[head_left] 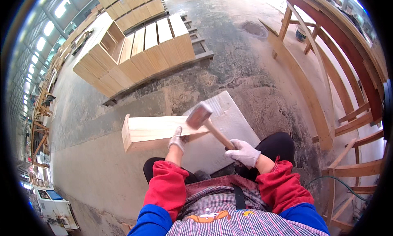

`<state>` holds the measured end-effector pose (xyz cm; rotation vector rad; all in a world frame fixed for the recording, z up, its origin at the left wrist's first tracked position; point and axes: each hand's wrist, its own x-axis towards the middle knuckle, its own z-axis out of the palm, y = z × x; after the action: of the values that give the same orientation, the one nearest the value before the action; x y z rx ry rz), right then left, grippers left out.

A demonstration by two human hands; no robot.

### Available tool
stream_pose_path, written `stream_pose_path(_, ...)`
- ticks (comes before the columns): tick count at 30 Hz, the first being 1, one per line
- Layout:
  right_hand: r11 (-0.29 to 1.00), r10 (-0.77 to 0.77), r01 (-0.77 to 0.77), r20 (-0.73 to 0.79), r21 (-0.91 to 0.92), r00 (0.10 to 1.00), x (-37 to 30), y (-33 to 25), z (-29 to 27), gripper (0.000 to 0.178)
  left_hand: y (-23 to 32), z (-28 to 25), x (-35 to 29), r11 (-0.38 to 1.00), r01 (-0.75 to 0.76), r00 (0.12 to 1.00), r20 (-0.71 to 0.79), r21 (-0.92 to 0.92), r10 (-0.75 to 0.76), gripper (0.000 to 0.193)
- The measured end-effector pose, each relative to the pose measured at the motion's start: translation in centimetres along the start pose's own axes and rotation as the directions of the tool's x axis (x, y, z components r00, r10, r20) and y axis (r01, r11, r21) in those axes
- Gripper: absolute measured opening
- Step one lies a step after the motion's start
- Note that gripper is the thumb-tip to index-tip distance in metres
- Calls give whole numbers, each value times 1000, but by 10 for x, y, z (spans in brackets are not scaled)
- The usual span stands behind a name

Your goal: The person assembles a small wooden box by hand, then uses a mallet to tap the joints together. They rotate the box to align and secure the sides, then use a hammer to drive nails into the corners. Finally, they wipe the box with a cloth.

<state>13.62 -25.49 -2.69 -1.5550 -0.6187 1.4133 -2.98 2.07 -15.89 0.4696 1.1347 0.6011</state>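
Note:
My gloved left hand (pixel 177 140) is closed on the near side of a long, pale wooden box (pixel 153 126), steadying it low in front of me. The box looks like a narrow drawer lying on its side, with a wider end board at its left. In my gloved right hand (pixel 245 153) is a hammer (pixel 199 115), gripped near the end of its wooden handle. Its blurred, blocky head hangs over the right end of the box; whether it touches the wood I cannot tell. Beneath the box's right part lies a flat grey board (pixel 235 127).
Pale wooden boxes (pixel 163 52) stand in a row on a pallet (pixel 202 52) ahead, with another stack (pixel 131 7) behind. To my right are a wooden frame (pixel 348 80), a long plank (pixel 303 84) and a green hose (pixel 339 182). A white machine (pixel 55 207) stands at lower left.

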Motion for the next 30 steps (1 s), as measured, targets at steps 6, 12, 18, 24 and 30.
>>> stream_pose_path(6,887,-30,259,-512,383,859,11,2,-33,25,60,3,-25,920,32,984,171,-390,38,41)
stream_pose_path(12,684,50,440,-640,581,767,13,10,-49,20,26,-39,8,800,155,863,473,-580,175,40)
stream_pose_path(18,830,132,155,-459,535,878,7,25,-49,18,12,5,-17,771,-17,980,141,-637,139,43)
stream_pose_path(24,948,122,-63,-173,314,977,24,28,-19,18,18,-40,7,657,96,988,151,-748,27,57)
stream_pose_path(30,927,131,-22,-268,374,955,39,35,-24,14,50,17,-93,723,76,971,216,-686,103,80)
